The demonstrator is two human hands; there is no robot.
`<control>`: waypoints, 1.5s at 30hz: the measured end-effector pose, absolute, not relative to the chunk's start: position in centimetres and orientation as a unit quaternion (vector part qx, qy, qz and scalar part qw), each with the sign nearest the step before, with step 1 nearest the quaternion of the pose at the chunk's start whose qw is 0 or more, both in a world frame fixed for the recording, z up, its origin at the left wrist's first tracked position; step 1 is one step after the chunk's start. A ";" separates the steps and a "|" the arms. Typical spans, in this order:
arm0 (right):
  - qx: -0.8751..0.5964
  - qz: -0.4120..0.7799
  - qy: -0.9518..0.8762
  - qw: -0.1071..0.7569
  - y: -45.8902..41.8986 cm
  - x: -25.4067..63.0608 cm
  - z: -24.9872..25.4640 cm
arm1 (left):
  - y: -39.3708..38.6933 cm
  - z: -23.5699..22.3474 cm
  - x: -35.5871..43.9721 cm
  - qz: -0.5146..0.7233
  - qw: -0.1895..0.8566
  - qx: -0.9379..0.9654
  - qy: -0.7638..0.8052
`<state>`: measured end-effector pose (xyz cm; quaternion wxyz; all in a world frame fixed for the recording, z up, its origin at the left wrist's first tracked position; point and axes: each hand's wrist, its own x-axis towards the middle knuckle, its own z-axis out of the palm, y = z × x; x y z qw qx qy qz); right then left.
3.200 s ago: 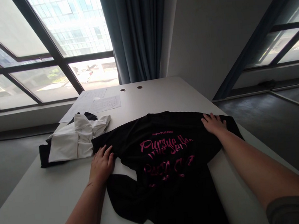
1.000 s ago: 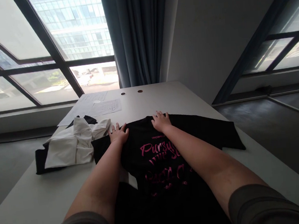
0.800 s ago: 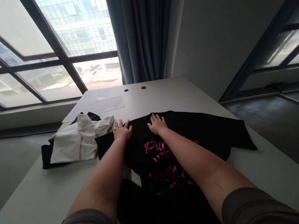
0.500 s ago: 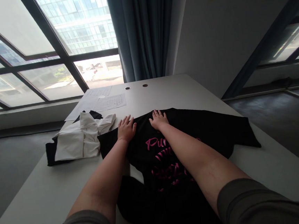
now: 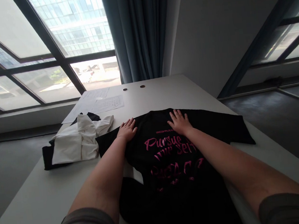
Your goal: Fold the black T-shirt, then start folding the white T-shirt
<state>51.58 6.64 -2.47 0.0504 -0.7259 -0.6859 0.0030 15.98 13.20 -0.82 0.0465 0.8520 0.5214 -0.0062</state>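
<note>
A black T-shirt [image 5: 211, 127] with pink lettering lies spread on the white table [image 5: 163, 93], its print facing up. My left hand [image 5: 127, 129] rests flat on the shirt's far left shoulder, fingers stretched out. My right hand [image 5: 179, 122] lies flat on the shirt's far edge near the collar, fingers spread. Neither hand holds anything. The shirt's lower left part is bunched and folded over near my left forearm.
A crumpled white garment [image 5: 81, 140] lies on a black one [image 5: 46, 157] at the table's left. Paper sheets [image 5: 104, 102] lie beyond them, with two round cable holes [image 5: 133, 88] near the far edge. A curtain [image 5: 137, 33] and windows stand behind.
My right hand has slid to the right along the shirt's far edge, uncovering more of the pink lettering. My left hand has stayed on the left shoulder.
</note>
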 end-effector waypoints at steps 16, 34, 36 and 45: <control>-0.810 -0.029 -0.578 0.087 -1.6 72.3 -4.3 | 13.3 -0.9 15.9 0.000 0.040 0.855 0.517; -0.872 0.082 -0.479 0.051 2.0 71.6 -3.4 | 13.1 -0.8 15.9 0.014 0.033 0.853 0.521; -0.878 0.072 -0.467 0.076 2.5 71.5 -3.6 | 13.1 -0.7 15.8 0.014 0.035 0.853 0.521; -0.899 0.083 -0.415 0.116 3.7 73.1 -4.2 | 12.9 -0.5 15.9 0.016 0.042 0.853 0.521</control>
